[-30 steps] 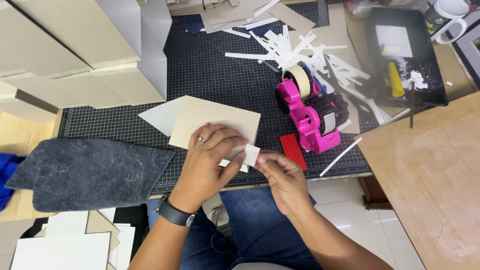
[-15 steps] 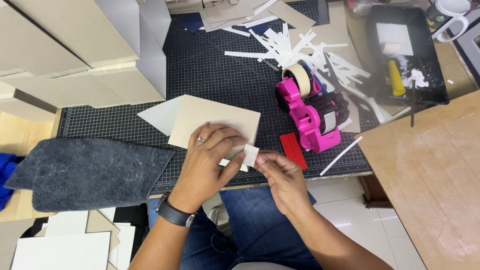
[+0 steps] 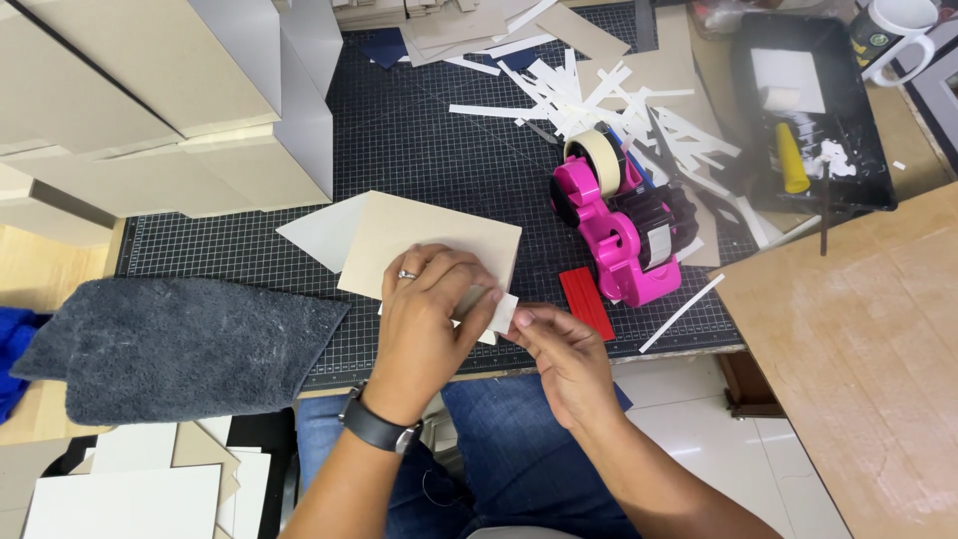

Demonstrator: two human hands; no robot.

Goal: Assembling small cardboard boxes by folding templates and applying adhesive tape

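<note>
- Head view, looking down: the desk [image 3: 60, 269] is pale wood, mostly covered by a dark gridded cutting mat [image 3: 439, 160].
- Grey boards [image 3: 150, 120] stacked at the upper left, overlapping the mat's corner.
- Grey towel [image 3: 180, 344] on the left, its right end lying over the mat's near edge.
- White paper strips [image 3: 599, 95] scattered over the top centre of the mat.
- Pink tape dispenser [image 3: 624, 225] right of centre, roll of pale tape on top; red flat piece [image 3: 586, 302] just beside its near end.
- Separate wooden board [image 3: 858, 339] on the right; white tiled floor below it.
- Black tray [image 3: 808, 105] upper right holds a yellow-handled roller [image 3: 788, 155] and a white sheet with white smears. White mug [image 3: 898, 30] near the tray's far corner.
- Left hand [image 3: 429, 319], ring and dark watch, fingers curled, pressing down on the tan card [image 3: 429, 240] at the mat's near edge.
- Right hand [image 3: 564, 359] pinches a small white piece [image 3: 502, 312] at the card's near right corner, touching the left fingertips.
</note>
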